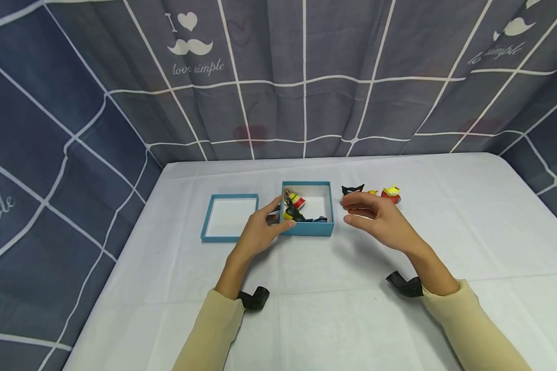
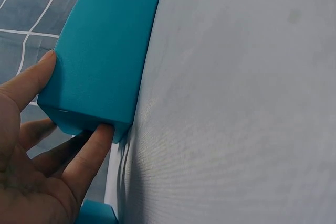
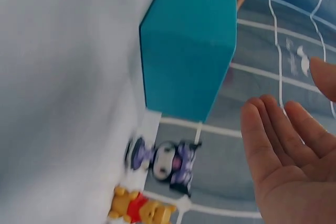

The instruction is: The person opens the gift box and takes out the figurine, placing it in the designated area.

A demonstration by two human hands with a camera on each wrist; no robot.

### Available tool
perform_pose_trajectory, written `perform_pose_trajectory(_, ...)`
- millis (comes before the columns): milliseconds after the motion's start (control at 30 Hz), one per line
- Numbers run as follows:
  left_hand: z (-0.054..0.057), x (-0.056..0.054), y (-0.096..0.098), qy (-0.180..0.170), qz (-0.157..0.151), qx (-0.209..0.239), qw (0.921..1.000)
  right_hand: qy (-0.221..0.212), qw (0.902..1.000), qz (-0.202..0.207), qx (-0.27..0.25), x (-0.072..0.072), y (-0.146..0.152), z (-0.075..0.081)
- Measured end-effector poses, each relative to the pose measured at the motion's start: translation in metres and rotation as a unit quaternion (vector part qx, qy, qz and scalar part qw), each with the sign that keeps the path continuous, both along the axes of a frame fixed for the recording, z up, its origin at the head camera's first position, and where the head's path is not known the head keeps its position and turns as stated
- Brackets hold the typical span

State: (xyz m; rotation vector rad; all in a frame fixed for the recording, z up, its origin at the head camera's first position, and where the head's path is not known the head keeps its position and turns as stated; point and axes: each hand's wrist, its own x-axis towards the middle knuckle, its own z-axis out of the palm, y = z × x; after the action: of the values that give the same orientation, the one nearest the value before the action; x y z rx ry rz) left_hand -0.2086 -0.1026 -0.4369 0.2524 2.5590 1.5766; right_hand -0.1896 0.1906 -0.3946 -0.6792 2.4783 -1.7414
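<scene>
A teal open box point(image 1: 312, 230) with a white inside stands on the table. My left hand point(image 1: 259, 231) grips its left end, the thumb at the near rim and the fingers round the side. Inside lie small toy figures: a red and yellow one point(image 1: 297, 200), a black one point(image 1: 293, 211) and dark blue pieces point(image 1: 319, 219). My right hand point(image 1: 378, 219) hovers just right of the box, fingers loosely bent, holding nothing. Behind it stand a black and purple figure point(image 3: 167, 162), a yellow bear in a red shirt point(image 3: 137, 206) and a red and yellow figure point(image 1: 392, 194).
The teal-rimmed lid point(image 1: 220, 239) lies white inside up, left of the box and partly behind my left hand. A white cloth point(image 1: 306, 319) covers the table. Dark grid-patterned curtains point(image 1: 278, 113) hang behind and at both sides.
</scene>
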Motion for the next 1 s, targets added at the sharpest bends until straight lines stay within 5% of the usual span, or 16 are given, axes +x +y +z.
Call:
perform_pose_trajectory(400,0.000,0.001,0.001,0.000,-0.001,-0.002,1.0000,-0.002,0.9998,0.012,-0.017,-0.003,-0.030,-0.006)
perform_pose_trajectory(1000,0.002,-0.003,-0.001,0.007,-0.018,0.011,0.9998,0.014,0.9936,0.001,0.112,-0.034,-0.078,-0.004)
